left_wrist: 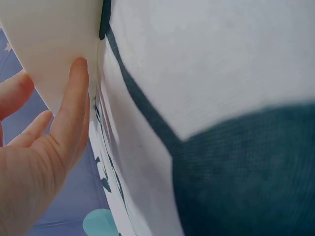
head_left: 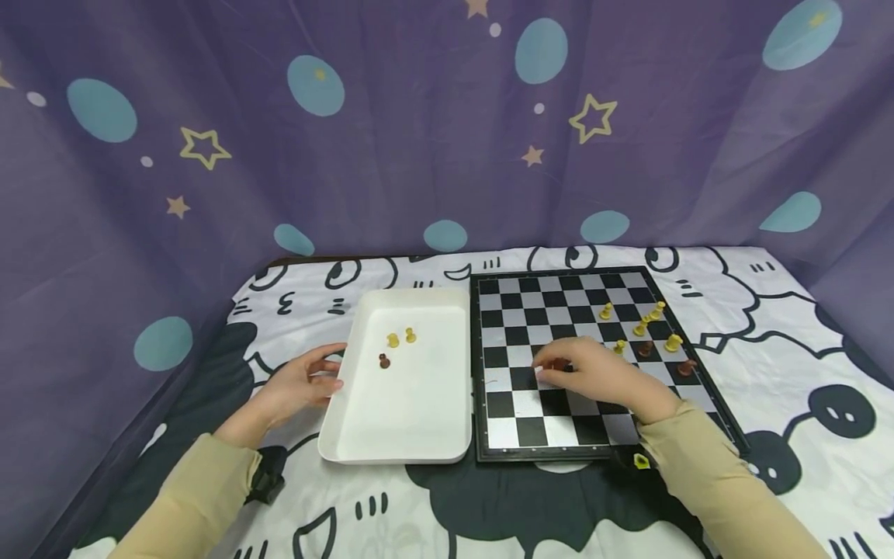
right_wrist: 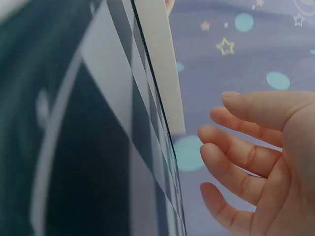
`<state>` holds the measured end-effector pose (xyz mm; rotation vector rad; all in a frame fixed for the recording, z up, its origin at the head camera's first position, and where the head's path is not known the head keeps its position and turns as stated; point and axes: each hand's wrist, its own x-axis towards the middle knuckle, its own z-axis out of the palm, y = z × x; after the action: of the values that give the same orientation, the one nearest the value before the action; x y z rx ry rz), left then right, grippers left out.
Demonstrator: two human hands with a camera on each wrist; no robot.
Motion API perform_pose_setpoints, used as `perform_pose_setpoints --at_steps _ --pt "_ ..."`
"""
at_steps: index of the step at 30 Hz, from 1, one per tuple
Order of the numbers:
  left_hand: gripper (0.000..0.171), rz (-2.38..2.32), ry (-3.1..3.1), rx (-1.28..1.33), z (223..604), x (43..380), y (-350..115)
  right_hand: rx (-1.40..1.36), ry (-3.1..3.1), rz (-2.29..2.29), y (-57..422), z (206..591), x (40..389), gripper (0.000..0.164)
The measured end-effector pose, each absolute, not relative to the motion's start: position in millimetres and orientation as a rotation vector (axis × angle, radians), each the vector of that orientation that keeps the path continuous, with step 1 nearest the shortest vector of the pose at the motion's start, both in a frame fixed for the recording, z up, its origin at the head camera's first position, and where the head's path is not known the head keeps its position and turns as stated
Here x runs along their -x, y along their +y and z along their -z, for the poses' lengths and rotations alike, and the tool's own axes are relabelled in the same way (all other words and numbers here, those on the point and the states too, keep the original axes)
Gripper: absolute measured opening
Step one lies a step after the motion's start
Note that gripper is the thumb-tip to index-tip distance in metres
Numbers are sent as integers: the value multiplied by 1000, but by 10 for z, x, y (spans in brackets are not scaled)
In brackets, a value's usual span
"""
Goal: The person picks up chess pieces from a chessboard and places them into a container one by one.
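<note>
One relaxed left hand (head_left: 296,388) touches the left side of a white tray (head_left: 412,423), one right hand (head_left: 590,369), its fingers parted, hovers over a chessboard (head_left: 531,432) on the right near a red piece (head_left: 558,363), and farther away two yellow pieces (head_left: 393,340) lie in the tray.

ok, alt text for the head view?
A person's right hand is over a chessboard, a dark red piece partly hidden by it, while the left hand touches a white tray holding three chess pieces. More yellow pieces and dark red ones sit on the board's right half.
</note>
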<state>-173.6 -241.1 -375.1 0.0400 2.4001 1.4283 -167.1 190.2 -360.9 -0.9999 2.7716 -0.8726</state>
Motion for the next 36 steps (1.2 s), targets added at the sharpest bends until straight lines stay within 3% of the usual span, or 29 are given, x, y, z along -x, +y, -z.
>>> perform_pose_setpoints --at_steps 19,36 --pt "64 -1427 2390 -79 3737 1745 -2436 595 3033 665 2936 3373 1585 20" --pt "65 -1399 2413 -44 3757 1734 -2438 480 3045 486 3337 3472 1574 19"
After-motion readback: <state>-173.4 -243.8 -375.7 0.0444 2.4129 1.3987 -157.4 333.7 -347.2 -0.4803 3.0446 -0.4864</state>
